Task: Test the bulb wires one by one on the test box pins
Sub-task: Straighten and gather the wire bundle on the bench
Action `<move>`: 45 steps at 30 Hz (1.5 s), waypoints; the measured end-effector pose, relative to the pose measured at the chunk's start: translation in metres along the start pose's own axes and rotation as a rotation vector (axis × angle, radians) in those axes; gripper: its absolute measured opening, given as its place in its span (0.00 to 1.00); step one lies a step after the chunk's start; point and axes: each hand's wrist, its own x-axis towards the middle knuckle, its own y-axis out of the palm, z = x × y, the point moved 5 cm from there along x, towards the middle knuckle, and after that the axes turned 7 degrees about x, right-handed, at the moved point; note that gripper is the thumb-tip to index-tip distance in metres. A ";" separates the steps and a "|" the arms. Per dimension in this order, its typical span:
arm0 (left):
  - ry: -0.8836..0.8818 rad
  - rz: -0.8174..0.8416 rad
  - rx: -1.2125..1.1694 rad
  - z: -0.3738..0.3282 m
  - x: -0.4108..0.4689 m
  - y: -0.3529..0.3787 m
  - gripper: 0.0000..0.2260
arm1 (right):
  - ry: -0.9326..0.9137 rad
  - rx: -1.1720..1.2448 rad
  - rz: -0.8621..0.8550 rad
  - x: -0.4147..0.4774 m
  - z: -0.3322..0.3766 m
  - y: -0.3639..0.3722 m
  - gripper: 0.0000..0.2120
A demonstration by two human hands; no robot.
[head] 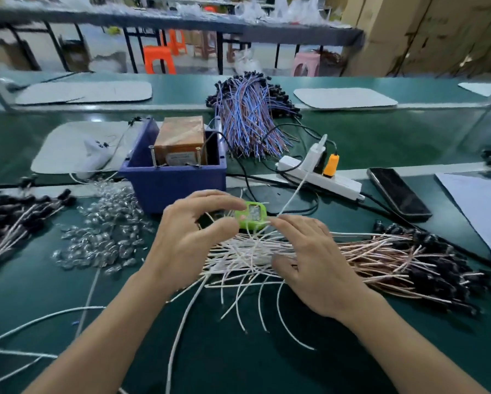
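test box point(173, 189) behind green device point(251, 216) (loose bulbs point(105, 231) left)

Left hand point(193, 240), right hand point(312, 260) over wires point(247, 251), test box point(176, 186) behind

Power strip point(318, 174) near dark phone point(399, 194) (screen off); orange stool point(159, 62) far back.
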 end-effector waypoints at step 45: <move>-0.831 -0.417 0.891 0.148 -0.128 -0.269 0.10 | -0.409 -0.017 0.528 0.203 0.313 0.193 0.29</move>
